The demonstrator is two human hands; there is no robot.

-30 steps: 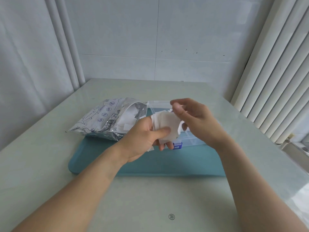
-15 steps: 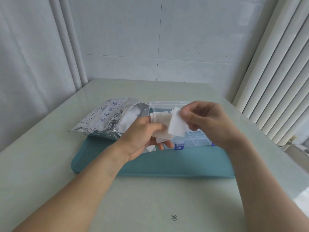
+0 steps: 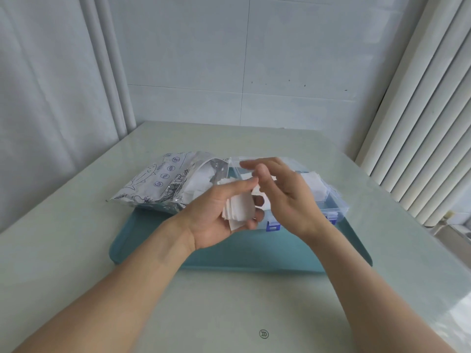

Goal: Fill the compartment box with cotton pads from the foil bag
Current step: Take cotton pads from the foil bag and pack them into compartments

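Note:
My left hand [image 3: 214, 215] grips a stack of white cotton pads [image 3: 239, 207] above the front of the clear compartment box [image 3: 336, 203]. My right hand [image 3: 290, 200] is beside the stack with its fingers stretched out to the left, and its thumb touches the top pad. More white pads [image 3: 314, 184] lie in a right-hand compartment of the box. The silver foil bag [image 3: 158, 179] lies on its side to the left of the box. Its open mouth faces the box and shows white pads inside.
Box and bag sit on a teal tray [image 3: 254, 253] on a pale table [image 3: 76, 250]. Blue latches [image 3: 272, 226] mark the box's front wall. White walls stand behind and to the left, and vertical blinds [image 3: 420, 123] hang on the right.
My right hand drew one pad off the stack, carried it right over the box, and has come back to the stack without it. My left hand has kept hold of the stack.

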